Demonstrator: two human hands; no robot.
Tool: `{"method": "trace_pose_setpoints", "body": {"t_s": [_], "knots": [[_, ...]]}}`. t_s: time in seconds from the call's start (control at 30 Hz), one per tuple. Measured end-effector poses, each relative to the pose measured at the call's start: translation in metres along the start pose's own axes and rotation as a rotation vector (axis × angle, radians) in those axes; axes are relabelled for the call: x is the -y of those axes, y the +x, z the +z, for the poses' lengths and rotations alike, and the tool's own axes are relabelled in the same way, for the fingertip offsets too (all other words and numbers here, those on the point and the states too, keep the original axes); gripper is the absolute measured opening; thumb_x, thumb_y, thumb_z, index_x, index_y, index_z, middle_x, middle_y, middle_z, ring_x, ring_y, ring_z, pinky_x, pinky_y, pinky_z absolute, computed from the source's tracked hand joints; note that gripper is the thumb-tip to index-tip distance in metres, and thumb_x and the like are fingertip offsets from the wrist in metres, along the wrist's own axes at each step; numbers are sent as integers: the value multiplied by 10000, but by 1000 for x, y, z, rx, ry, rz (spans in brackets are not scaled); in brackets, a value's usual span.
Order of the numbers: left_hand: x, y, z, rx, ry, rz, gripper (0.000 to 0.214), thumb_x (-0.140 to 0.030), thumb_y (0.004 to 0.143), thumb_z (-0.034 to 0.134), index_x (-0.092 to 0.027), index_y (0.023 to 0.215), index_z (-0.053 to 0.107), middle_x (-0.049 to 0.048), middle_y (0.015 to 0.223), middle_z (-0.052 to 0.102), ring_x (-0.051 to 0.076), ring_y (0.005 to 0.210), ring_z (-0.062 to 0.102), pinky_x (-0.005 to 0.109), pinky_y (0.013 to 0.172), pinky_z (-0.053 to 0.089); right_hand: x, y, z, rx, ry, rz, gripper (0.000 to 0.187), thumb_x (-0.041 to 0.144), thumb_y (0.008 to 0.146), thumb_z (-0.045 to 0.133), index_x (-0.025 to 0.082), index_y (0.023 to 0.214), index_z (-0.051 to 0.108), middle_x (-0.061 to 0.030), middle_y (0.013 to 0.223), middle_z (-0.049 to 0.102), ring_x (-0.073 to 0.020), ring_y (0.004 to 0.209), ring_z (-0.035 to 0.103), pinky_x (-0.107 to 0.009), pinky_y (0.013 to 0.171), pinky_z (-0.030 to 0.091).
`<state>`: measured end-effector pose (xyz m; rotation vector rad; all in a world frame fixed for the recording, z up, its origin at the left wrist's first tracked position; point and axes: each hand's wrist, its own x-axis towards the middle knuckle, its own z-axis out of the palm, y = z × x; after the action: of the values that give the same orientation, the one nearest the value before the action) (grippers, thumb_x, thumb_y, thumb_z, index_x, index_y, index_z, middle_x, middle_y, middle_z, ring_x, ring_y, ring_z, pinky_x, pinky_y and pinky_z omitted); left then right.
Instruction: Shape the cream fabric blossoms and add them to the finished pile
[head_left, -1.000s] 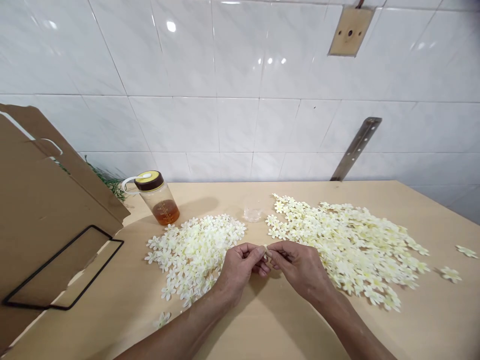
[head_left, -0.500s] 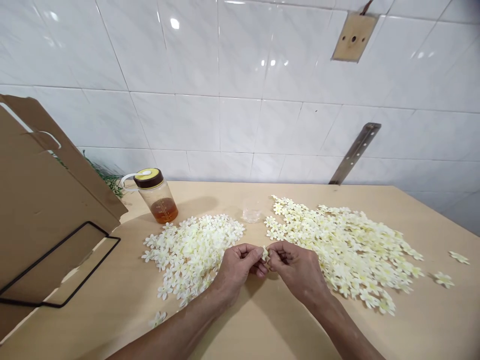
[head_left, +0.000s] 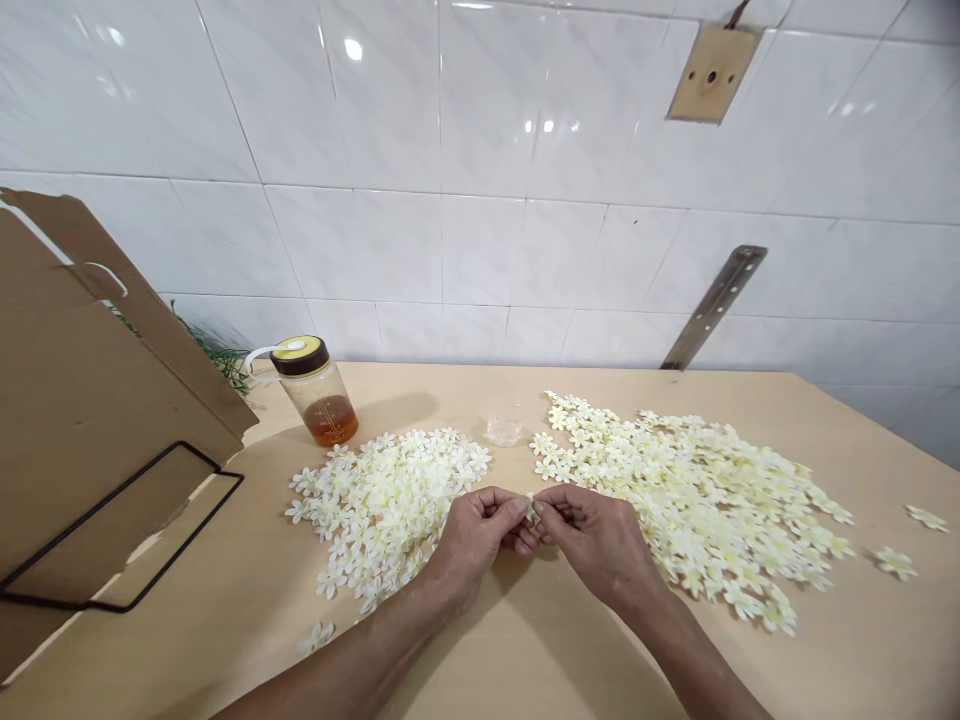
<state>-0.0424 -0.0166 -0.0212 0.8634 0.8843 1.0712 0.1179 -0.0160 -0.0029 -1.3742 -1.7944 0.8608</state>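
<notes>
My left hand (head_left: 476,538) and my right hand (head_left: 596,538) meet over the wooden table (head_left: 525,640), fingertips pinched together on one small cream fabric flower (head_left: 531,507). The left hand's knuckles lie beside a pile of white flowers (head_left: 382,500) on the left. A wider spread of cream flowers (head_left: 690,495) lies just right of my right hand. Most of the pinched flower is hidden by my fingers.
A bottle (head_left: 313,390) with amber liquid and a brown-yellow cap stands behind the left pile. A small clear cup (head_left: 505,430) sits between the piles. A cardboard box flap (head_left: 90,400) with a black wire frame (head_left: 120,530) fills the left. Stray flowers (head_left: 892,560) lie far right.
Both hands stay pinched on the same flower with only slight finger motion. The view has shifted a little.
</notes>
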Motion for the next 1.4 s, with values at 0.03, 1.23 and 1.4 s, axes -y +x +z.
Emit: {"method": "trace_pose_setpoints", "body": {"t_s": [0.03, 1.23, 1.4], "knots": [[0, 0, 0, -3, 1, 0, 331, -422, 751, 712, -95, 773, 667, 83, 644, 673, 135, 573, 592, 245, 584, 474, 1, -1, 0, -5, -16, -10, 244, 327, 873, 522, 210, 791, 720, -20, 688, 713, -164, 627, 653, -231, 582, 515], [-2, 0, -3, -44, -78, -51, 384, -474, 711, 735, -105, 687, 632, 68, 669, 649, 115, 539, 582, 229, 526, 439, -5, -1, 8, -123, -350, -322, 252, 231, 902, 450, 204, 795, 676, -25, 697, 668, -135, 617, 585, -231, 600, 437], [-1, 1, -3, -39, -85, -48, 365, -454, 726, 727, -99, 706, 644, 76, 681, 653, 117, 549, 588, 230, 536, 448, -4, 0, 7, -144, -286, -211, 203, 258, 867, 501, 202, 757, 661, -4, 668, 657, -130, 577, 565, -221, 572, 436]]}}
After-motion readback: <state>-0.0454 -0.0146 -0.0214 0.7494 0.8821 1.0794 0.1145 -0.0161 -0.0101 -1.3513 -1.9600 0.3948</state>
